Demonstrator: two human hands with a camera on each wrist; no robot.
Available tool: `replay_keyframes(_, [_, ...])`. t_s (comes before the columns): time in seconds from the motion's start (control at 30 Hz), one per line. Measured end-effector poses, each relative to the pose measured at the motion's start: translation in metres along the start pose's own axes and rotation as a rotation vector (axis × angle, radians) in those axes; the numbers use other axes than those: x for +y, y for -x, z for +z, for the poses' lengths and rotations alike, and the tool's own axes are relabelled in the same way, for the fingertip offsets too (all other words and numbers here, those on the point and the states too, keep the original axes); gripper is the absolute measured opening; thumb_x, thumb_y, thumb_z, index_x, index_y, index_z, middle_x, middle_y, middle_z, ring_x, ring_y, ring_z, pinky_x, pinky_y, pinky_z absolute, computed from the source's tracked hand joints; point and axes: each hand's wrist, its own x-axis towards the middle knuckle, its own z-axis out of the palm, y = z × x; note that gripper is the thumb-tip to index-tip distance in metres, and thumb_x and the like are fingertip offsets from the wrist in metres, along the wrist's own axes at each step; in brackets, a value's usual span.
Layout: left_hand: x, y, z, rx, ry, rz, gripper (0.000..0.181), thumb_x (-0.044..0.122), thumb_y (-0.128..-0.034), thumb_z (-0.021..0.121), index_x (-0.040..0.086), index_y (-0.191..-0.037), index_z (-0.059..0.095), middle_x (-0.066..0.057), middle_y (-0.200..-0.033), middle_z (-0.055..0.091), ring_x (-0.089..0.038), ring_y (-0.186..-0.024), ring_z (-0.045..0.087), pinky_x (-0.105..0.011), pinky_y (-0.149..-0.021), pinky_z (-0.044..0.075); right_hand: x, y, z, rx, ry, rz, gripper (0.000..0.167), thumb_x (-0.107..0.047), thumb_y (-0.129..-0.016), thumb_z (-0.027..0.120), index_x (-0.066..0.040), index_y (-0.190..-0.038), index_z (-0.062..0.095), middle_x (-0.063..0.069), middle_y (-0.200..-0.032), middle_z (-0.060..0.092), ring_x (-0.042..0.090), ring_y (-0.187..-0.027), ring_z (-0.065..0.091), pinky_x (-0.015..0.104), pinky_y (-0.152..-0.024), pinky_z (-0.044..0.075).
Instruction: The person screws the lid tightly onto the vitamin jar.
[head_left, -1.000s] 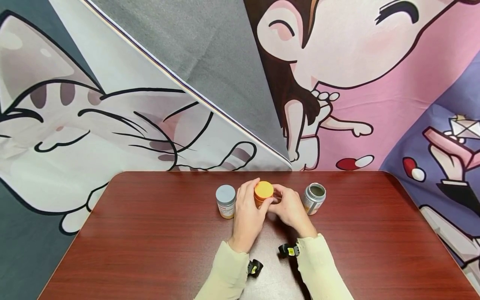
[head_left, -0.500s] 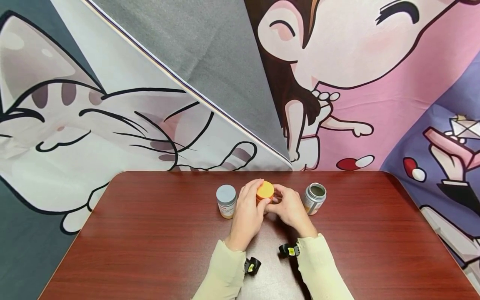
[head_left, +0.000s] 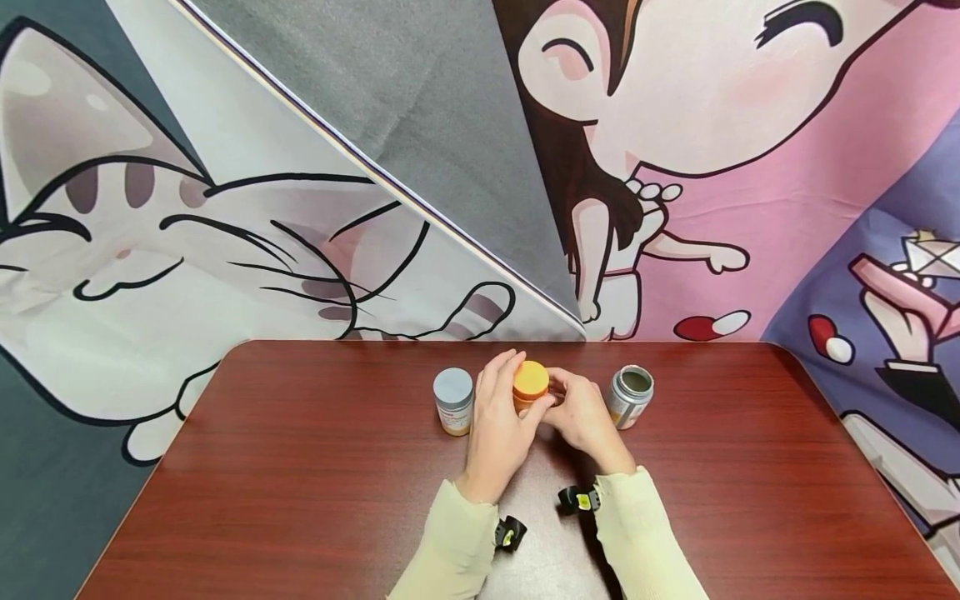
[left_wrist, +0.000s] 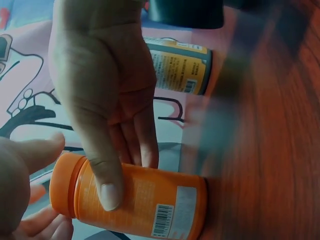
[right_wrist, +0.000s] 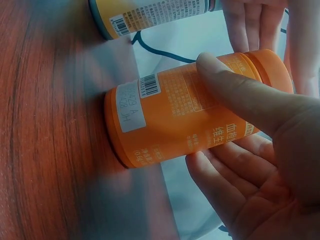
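An orange pill bottle (right_wrist: 165,107) with an orange cap (head_left: 531,379) stands upright at the back middle of the table. My right hand (head_left: 588,421) grips its body, thumb on the label side and fingers on the opposite side. Around the cap curve the thumb and fingers of my left hand (head_left: 498,433). In the left wrist view the left thumb tip lies close above the cap (left_wrist: 62,185); contact there is unclear. Left of the hands stands a capped bottle with a grey lid (head_left: 453,389). On the right is a grey bottle (head_left: 628,400) without a lid, its mouth open.
The red-brown wooden table (head_left: 322,467) ends at a cartoon-printed backdrop (head_left: 420,275) just behind the bottles. Black wrist cameras (head_left: 510,534) sit on both wrists, near the pale sleeves (head_left: 453,542).
My left hand turned back and forth around the cap; its thumb now reaches farther right than half a second ago. The right hand and the two outer bottles stayed in place.
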Motion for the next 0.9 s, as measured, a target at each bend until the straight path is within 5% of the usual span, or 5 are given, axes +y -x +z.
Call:
replay_keyframes(0.27, [0.0, 0.001, 0.004, 0.073, -0.06, 0.005, 0.065, 0.02, -0.0743, 0.09, 0.004, -0.13, 0.06, -0.011, -0.123, 0.059, -0.027, -0.112, 0.056, -0.041, -0.096, 0.047, -0.001, 0.0, 0.0, -0.002, -0.023, -0.007, 0.046, -0.007, -0.072, 0.081, -0.008, -0.117, 0.071, 0.004, -0.101, 0.076, 0.015, -0.09, 0.068, 0.035, -0.082, 0.053])
replay_keyframes(0.53, [-0.002, 0.001, 0.003, 0.035, -0.055, -0.019, 0.06, 0.019, -0.0789, 0.086, 0.005, -0.131, 0.06, -0.01, -0.123, 0.059, -0.026, -0.114, 0.056, -0.04, -0.098, 0.047, -0.001, -0.001, 0.0, 0.0, -0.029, -0.009, 0.05, -0.008, -0.07, 0.082, -0.007, -0.119, 0.071, 0.006, -0.103, 0.075, 0.015, -0.087, 0.066, 0.036, -0.083, 0.053])
replay_keyframes(0.9, [-0.002, -0.004, -0.007, -0.101, -0.033, 0.005, 0.052, 0.009, -0.0851, 0.079, 0.003, -0.133, 0.059, -0.009, -0.131, 0.06, -0.026, -0.12, 0.056, -0.041, -0.102, 0.044, 0.0, -0.001, 0.0, -0.021, -0.085, 0.021, 0.053, -0.01, -0.072, 0.089, -0.002, -0.121, 0.069, 0.014, -0.11, 0.074, 0.021, -0.097, 0.071, 0.036, -0.084, 0.057])
